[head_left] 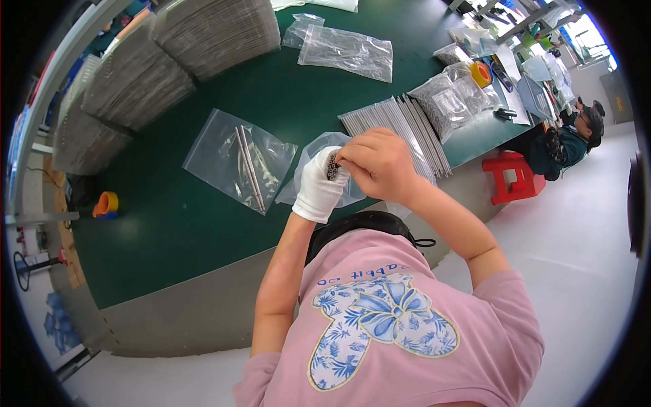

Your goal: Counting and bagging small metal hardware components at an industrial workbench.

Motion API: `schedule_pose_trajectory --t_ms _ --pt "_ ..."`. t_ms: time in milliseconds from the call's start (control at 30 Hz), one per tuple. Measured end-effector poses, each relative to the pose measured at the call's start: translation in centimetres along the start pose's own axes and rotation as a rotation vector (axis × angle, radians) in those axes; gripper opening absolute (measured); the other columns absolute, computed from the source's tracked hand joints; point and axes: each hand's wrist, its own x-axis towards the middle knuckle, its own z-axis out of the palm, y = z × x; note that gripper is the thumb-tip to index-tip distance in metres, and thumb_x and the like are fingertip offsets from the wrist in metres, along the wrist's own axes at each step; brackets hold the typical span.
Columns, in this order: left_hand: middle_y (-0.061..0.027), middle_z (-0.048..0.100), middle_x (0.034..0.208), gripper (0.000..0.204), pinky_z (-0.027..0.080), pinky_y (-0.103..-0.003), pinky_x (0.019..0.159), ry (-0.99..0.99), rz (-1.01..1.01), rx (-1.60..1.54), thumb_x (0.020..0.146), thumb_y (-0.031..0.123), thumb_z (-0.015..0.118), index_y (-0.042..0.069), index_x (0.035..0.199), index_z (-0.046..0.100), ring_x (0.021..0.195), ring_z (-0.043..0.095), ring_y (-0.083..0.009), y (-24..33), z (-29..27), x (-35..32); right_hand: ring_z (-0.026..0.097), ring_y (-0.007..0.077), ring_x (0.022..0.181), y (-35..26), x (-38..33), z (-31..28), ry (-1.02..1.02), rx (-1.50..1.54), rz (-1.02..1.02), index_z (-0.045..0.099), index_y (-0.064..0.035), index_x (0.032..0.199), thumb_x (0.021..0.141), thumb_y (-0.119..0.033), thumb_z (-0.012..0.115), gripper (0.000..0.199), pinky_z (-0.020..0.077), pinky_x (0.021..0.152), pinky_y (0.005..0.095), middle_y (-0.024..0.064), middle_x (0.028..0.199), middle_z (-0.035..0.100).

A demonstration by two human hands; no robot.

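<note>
My left hand (319, 186), in a white glove, is closed around a bundle of thin metal tubes (332, 168), whose dark round ends show at the top of the fist. My bare right hand (380, 163) is pinched at the edge of that bundle; what its fingertips grip, if anything, is hidden. Under both hands lies a clear plastic bag (308, 152). To the right, a row of long grey tubes (424, 132) rests partly under plastic. At left, two thin rods (249, 166) lie on a flat clear zip bag (211, 150).
Tall stacks of wrapped grey rods (217, 34) stand along the green table (169, 237) at the far left. A tape roll (106, 204) sits at its left edge. Filled bags (447, 102) lie at right. Beyond, a person (566, 139) sits by a red stool (508, 180).
</note>
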Motion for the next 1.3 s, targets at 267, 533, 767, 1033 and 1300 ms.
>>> schedule_pose_trajectory --t_ms 267,533,767,1033,1300 --pt "-0.0071 0.058 0.076 0.017 0.045 -0.027 0.062 -0.006 0.007 -0.005 0.079 0.008 0.063 0.004 0.093 0.056 0.065 0.054 -0.0163 0.0 -0.1 0.0 0.058 0.0232 0.063 -0.2 0.2 -0.1 -0.019 0.015 0.020 0.059 -0.0061 0.073 0.067 -0.004 0.063 0.008 0.0448 0.065 0.0321 0.0052 0.070 0.061" --pt "-0.0048 0.057 0.074 0.016 0.044 -0.026 0.060 -0.010 -0.096 -0.087 0.079 0.009 0.063 0.003 0.092 0.056 0.064 0.053 -0.0140 0.5 0.1 -0.2 0.058 0.0230 0.064 -1.1 0.8 -1.4 0.061 0.003 0.056 0.058 -0.0068 0.076 0.070 -0.005 0.061 0.007 0.0459 0.072 0.0336 0.0046 0.068 0.059" --pt "-0.0061 0.057 0.076 0.013 0.044 -0.027 0.061 0.055 0.010 -0.022 0.082 0.012 0.061 0.003 0.088 0.054 0.066 0.054 -0.0168 0.0 0.7 0.3 0.056 0.0223 0.060 -1.6 1.8 -1.8 0.125 0.051 -0.003 0.057 -0.0063 0.076 0.070 0.000 0.060 0.009 0.0459 0.074 0.0327 0.0047 0.066 0.058" --pt "-0.0061 0.058 0.078 0.013 0.043 -0.025 0.060 0.091 -0.006 -0.185 0.079 0.001 0.058 0.002 0.092 0.054 0.067 0.053 -0.0138 -0.5 1.5 -0.1 0.057 0.0221 0.062 -2.1 1.5 -1.6 0.242 0.135 0.037 0.056 -0.0057 0.076 0.069 0.002 0.060 0.011 0.0461 0.072 0.0335 0.0043 0.067 0.059" --pt "-0.0067 0.057 0.074 0.012 0.044 -0.028 0.058 0.247 -0.182 -0.524 0.081 0.009 0.059 0.002 0.090 0.054 0.064 0.054 -0.0160 0.9 2.3 0.6 0.058 0.0235 0.063 -1.6 1.2 -0.7 0.335 0.183 0.085 0.057 -0.0059 0.075 0.069 0.002 0.061 0.010 0.0455 0.065 0.0331 0.0043 0.069 0.059"
